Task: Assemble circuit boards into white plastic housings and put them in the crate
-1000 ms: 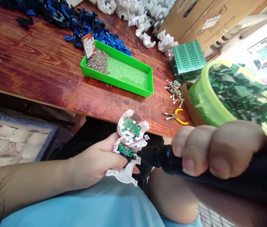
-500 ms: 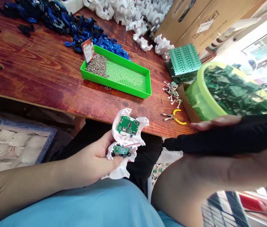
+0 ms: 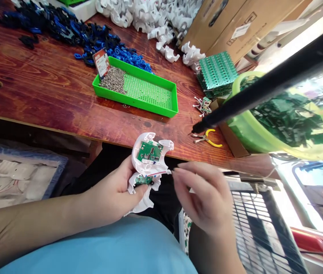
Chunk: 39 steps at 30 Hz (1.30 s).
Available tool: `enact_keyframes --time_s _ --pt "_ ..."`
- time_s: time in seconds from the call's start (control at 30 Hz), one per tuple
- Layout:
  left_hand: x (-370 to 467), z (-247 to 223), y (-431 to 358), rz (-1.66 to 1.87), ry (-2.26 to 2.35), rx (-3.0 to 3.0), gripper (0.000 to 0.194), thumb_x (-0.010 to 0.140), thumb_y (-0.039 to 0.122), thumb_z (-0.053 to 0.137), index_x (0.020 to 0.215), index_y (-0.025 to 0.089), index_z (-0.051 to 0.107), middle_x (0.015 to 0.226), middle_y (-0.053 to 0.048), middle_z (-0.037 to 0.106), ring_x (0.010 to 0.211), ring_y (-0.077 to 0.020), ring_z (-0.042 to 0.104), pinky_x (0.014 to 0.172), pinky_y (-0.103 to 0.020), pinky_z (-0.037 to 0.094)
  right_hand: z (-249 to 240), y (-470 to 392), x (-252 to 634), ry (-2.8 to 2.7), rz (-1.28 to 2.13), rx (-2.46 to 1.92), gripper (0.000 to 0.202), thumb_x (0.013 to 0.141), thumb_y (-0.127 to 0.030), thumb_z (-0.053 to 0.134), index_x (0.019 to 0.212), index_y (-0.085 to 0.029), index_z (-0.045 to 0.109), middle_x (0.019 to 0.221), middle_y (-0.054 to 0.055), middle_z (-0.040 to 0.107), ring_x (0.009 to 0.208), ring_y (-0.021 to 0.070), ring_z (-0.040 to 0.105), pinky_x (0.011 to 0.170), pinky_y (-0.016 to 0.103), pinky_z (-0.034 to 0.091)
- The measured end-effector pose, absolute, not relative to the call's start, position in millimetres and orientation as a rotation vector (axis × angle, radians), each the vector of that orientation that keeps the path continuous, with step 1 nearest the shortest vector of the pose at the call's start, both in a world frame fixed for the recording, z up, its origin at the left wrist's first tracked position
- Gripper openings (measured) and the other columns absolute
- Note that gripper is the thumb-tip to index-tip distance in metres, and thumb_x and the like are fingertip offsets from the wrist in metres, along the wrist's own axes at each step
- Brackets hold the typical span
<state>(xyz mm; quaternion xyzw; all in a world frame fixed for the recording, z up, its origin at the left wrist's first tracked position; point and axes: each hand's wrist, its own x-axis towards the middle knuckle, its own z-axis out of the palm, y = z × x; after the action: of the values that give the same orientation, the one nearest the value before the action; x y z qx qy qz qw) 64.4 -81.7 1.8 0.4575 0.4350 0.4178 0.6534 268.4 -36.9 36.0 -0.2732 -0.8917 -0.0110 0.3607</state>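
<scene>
We could strain the red wire [image 3: 159, 174] if our right hand [image 3: 207, 196], fingers curled and tips nearly together at its end, tugs hard; whether they grip it, we cannot tell. Nearer us than the green tray [image 3: 138, 104], our left hand [image 3: 118, 190] clasps the scallop-edged white shell [image 3: 151, 167], green circuit board [image 3: 149, 151] inside.

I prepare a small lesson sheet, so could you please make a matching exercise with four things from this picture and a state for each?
1. left hand
2. pliers
3. long tray
4. round tub

A. holds loose green boards
B. has yellow handles
C. grips a white shell
D. holds small metal pieces at one end

Pairs: 1-C; 2-B; 3-D; 4-A
</scene>
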Motion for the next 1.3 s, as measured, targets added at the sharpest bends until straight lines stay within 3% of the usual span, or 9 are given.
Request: enact_keyframes --time_s 0.17,0.4,0.6,0.73,0.83,1.03,1.3 --pt "68 2 -86 0.976 1.032 1.045 0.056 0.09 0.03 0.063 0.142 0.025 0.04 0.141 -0.003 0.056 0.134 -0.0233 0.047 0.114 -0.029 0.035 37 -43 264 -2.448 -0.141 -0.631 0.023 0.088 -0.007 0.06 0.11 -0.015 0.065 0.101 0.009 0.067 0.093 0.018 0.064 0.077 0.031 0.053" --pt "71 8 -87 0.948 1.023 1.105 0.05 0.092 0.029 0.059 0.14 0.025 0.043 0.147 -0.003 0.05 0.139 -0.0221 0.04 0.118 -0.031 0.029 35 -43 260 -2.409 -0.249 -0.565 0.018 0.091 -0.008 0.055 0.103 -0.012 0.068 0.096 0.01 0.07 0.094 0.0186 0.066 0.078 0.031 0.053" --pt "74 8 -88 0.967 1.014 1.119 0.057 0.091 0.028 0.059 0.145 0.026 0.039 0.143 -0.004 0.055 0.135 -0.0235 0.045 0.117 -0.033 0.032 31 -40 262 -2.392 -0.323 -0.497 0.019 0.093 -0.011 0.053 0.104 -0.012 0.068 0.106 0.012 0.073 0.089 0.0181 0.068 0.071 0.03 0.054" --pt "74 3 -89 0.92 0.937 1.088 0.064 0.093 0.024 0.056 0.15 0.03 0.029 0.146 -0.005 0.052 0.128 -0.0235 0.054 0.112 -0.036 0.041 27 -39 263 -2.408 -0.266 -0.474 0.022 0.093 -0.011 0.05 0.109 -0.008 0.065 0.113 0.012 0.071 0.088 0.0194 0.068 0.07 0.033 0.054" --pt "74 0 -87 0.93 0.899 1.13 0.068 0.094 0.024 0.055 0.153 0.028 0.021 0.151 -0.007 0.045 0.135 -0.0221 0.047 0.114 -0.033 0.037 23 -40 261 -2.383 -0.209 -0.486 0.023 0.093 -0.01 0.05 0.109 -0.008 0.065 0.114 0.012 0.071 0.089 0.0193 0.066 0.07 0.033 0.053" --pt "72 -1 -85 0.931 0.926 1.293 0.059 0.094 0.024 0.053 0.149 0.024 0.03 0.148 -0.008 0.047 0.138 -0.0239 0.043 0.117 -0.036 0.034 16 -42 259 -2.355 0.012 -0.543 0.022 0.094 -0.011 0.052 0.113 -0.012 0.064 0.119 0.011 0.069 0.105 0.0182 0.063 0.084 0.032 0.053" --pt "71 0 -86 0.912 0.94 1.312 0.058 0.096 0.026 0.05 0.149 0.025 0.028 0.148 -0.007 0.047 0.136 -0.0216 0.044 0.117 -0.033 0.033 14 -49 256 -2.189 -0.009 -0.681 0.02 0.088 -0.008 0.062 0.106 -0.017 0.067 0.094 0.004 0.066 0.088 0.014 0.06 0.08 0.028 0.052"
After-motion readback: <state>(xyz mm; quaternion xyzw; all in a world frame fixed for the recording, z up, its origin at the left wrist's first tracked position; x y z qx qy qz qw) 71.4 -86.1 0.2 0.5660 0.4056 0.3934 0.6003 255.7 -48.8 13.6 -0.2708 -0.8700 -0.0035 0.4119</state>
